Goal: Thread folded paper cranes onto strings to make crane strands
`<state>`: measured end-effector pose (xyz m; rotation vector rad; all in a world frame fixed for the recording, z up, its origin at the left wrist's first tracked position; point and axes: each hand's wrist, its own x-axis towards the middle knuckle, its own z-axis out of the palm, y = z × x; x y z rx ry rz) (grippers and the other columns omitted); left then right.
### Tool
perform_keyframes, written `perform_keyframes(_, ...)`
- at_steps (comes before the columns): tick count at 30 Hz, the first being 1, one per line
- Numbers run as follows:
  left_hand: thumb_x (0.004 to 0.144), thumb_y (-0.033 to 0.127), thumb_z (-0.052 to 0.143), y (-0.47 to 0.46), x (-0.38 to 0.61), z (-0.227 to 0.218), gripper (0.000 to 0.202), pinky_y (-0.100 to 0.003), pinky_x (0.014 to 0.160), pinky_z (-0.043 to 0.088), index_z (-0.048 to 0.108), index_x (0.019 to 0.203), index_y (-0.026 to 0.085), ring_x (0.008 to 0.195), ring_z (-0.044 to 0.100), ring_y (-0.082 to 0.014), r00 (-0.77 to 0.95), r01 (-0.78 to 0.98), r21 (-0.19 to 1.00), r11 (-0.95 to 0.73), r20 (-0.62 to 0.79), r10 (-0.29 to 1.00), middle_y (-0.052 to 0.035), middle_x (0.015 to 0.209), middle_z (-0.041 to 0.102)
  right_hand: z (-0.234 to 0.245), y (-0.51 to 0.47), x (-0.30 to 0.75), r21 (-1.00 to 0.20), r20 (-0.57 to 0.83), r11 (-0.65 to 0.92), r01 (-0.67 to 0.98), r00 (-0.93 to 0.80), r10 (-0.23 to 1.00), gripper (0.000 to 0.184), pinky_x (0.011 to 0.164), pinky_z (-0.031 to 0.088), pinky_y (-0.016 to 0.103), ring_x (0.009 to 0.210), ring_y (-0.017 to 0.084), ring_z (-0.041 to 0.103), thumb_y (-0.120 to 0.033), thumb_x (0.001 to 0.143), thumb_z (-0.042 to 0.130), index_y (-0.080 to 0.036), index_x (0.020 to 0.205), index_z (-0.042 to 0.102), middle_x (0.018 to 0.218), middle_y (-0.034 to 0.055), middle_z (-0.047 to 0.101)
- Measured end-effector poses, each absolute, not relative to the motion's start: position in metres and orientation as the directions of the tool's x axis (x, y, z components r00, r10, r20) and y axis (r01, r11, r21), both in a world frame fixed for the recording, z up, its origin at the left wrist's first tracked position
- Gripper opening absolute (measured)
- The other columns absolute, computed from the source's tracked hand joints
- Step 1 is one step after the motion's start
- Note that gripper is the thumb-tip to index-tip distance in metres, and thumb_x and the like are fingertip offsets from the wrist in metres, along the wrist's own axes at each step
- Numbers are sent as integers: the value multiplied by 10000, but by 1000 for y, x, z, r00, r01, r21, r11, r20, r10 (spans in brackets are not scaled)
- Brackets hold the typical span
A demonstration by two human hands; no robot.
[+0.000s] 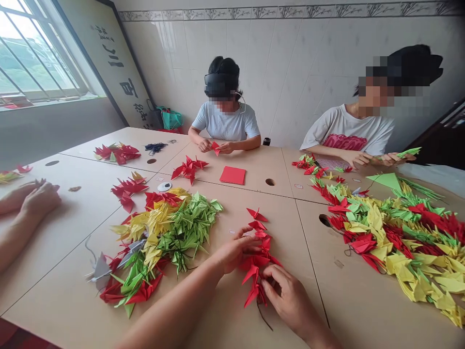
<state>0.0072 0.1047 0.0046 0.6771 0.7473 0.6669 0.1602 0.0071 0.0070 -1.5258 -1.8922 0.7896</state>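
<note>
A string of red origami cranes [257,261] lies on the table before me, several cranes in a row. My left hand [234,249] rests against the upper part of this row, its fingers stretched over the red paper and apart. At the lower end, my right hand [290,295] is closed, thumb and forefinger pinching the edge of a red crane. A dark cord [265,317] trails from the bottom crane onto the table. Left of my hands is a heap of green cranes [192,228], yellow cranes [158,220] and more red ones, with a grey crane [101,269] at its edge.
Strung cranes [378,218] in several colours cover the table's right side. Red paper squares [233,175] lie beyond my hands. Across sits a person folding red paper [215,148]; another at right holds green strips [407,152]. Another person's hands [39,196] rest at left. Table holes [325,220] show.
</note>
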Motion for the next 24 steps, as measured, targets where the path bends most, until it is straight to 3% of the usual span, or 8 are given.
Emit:
perform_keyframes(4,754,387,659,106,10,-6,514,-321,749,504,431,1195,253,899,619,-174,509,-232,877,421,-260,821,-109,1247,512,2,9,163,-726,61,160,668,-170,984,155,625,438,233,672,147,564,-205,870,415,-222,755,517,759,16,594)
perform_keyframes(12,779,369,643,111,4,-10,536,-397,899,469,397,1249,292,990,607,-194,579,-254,821,512,-295,760,-102,1384,397,-5,8,163,-770,13,104,630,-148,989,173,667,447,242,734,149,573,-301,900,423,-221,823,555,815,24,609)
perform_keyframes(16,795,384,623,111,5,-10,469,-418,897,479,444,1201,233,956,616,-199,534,-328,798,505,-285,796,-133,1314,463,-6,14,175,-806,54,-3,592,80,995,244,612,458,248,651,152,571,-416,881,445,-213,799,552,760,36,614)
perform_keyframes(18,797,380,623,110,6,-10,458,-427,911,473,449,1191,224,957,616,-197,536,-346,788,509,-279,797,-133,1272,501,-8,23,183,-832,9,-96,547,185,983,277,603,469,256,637,160,582,-466,859,462,-209,813,557,747,44,623)
perform_keyframes(22,824,384,589,109,7,-9,431,-423,948,446,445,1198,225,1004,604,-199,577,-364,775,517,-248,778,-124,1227,548,-12,53,192,-881,-128,-205,426,202,971,373,642,504,289,712,186,629,-504,781,552,-189,978,585,859,71,666)
perform_keyframes(24,829,397,578,108,8,-9,435,-418,955,439,442,1209,233,1025,599,-203,585,-371,765,527,-248,772,-121,1240,543,-12,70,190,-907,-143,-193,373,158,977,347,601,503,282,693,185,628,-483,747,589,-182,918,615,828,64,676)
